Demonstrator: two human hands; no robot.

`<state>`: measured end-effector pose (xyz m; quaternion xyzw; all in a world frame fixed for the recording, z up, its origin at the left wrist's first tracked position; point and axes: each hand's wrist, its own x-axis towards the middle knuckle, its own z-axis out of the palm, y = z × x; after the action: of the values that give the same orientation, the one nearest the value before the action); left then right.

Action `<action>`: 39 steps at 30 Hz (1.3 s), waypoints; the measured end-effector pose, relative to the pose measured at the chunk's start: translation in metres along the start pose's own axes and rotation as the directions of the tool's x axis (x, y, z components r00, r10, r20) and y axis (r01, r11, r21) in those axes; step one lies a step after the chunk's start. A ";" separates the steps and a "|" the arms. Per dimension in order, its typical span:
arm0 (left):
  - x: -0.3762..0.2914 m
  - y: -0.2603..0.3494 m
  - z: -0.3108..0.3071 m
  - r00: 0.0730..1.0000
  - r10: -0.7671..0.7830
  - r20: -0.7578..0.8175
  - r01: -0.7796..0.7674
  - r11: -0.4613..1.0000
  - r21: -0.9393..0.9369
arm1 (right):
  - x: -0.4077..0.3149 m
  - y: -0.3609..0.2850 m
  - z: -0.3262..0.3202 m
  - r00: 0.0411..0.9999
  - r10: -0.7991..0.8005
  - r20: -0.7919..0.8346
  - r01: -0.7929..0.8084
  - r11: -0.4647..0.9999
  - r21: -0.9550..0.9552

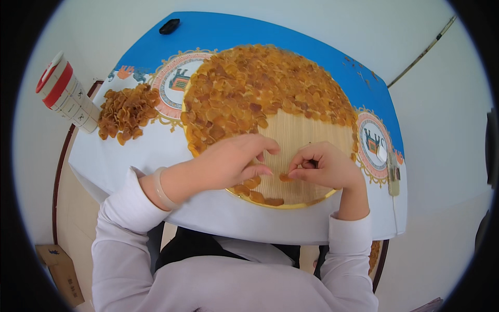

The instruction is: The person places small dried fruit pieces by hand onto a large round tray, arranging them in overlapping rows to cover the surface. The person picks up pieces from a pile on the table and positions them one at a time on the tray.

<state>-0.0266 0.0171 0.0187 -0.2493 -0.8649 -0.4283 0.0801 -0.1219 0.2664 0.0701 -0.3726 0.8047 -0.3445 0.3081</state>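
A large round tray (pixel 312 134) of fine bamboo-like slats with a yellow rim lies in front of me. Overlapping amber-brown dried slices (pixel 241 89) cover its far and left parts, while bare slats show at the near right. Between the thumb and forefinger of my right hand (pixel 327 165) is one amber slice (pixel 285 178), low over the bare slats. My left hand (pixel 234 160) hovers over the tray's near left, thumb and fingers apart, with nothing seen in it. Beneath it, a few slices (pixel 256 197) line the near rim; the hand hides others.
A heap of loose slices (pixel 126 111) sits on the left of the patterned tablecloth (pixel 144 150), beside a tall tumbler (pixel 72 93) with a red band. At the far left lies a black object (pixel 169 26). A phone-like object (pixel 393 175) with a cable rests at the right edge.
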 end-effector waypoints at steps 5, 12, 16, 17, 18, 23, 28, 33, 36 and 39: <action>0.000 -0.006 0.002 0.996 0.069 -0.048 -0.068 0.997 0.038 | -0.001 0.006 -0.007 0.940 0.225 0.255 -0.177 0.964 -0.200; 0.000 -0.004 0.000 0.998 0.055 -0.026 -0.054 0.998 0.029 | 0.001 0.007 -0.002 0.895 0.295 0.333 -0.222 0.945 -0.240; 0.000 -0.008 0.000 0.997 0.076 -0.012 -0.076 0.995 0.058 | 0.000 0.008 -0.003 0.892 0.286 0.350 -0.210 0.948 -0.239; 0.000 -0.009 0.000 0.997 0.078 -0.006 -0.077 0.995 0.068 | 0.000 0.008 -0.002 0.896 0.277 0.346 -0.206 0.951 -0.229; 0.000 -0.009 0.000 0.997 0.078 -0.004 -0.078 0.994 0.073 | 0.000 0.007 -0.001 0.901 0.269 0.340 -0.203 0.954 -0.219; -0.002 -0.010 0.000 0.997 0.073 0.008 -0.073 0.993 0.097 | -0.001 0.005 -0.001 0.898 0.257 0.357 -0.218 0.965 -0.147; -0.001 -0.010 0.001 0.997 0.078 0.009 -0.079 0.993 0.092 | 0.000 0.006 0.000 0.905 0.238 0.353 -0.180 0.965 -0.188; 0.000 -0.009 0.001 0.995 0.096 0.016 -0.097 0.990 0.099 | 0.001 0.012 0.002 0.902 0.229 0.365 -0.169 0.967 -0.190; 0.000 -0.009 0.000 0.996 0.091 0.022 -0.093 0.990 0.103 | 0.002 0.011 0.002 0.901 0.224 0.372 -0.163 0.969 -0.188; 0.000 -0.009 0.000 0.996 0.085 0.028 -0.088 0.991 0.104 | 0.002 0.010 0.004 0.903 0.223 0.368 -0.162 0.969 -0.189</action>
<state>-0.0306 0.0129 0.0122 -0.2870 -0.8754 -0.3755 0.1014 -0.1239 0.2684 0.0600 -0.3743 0.7851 -0.1690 0.4636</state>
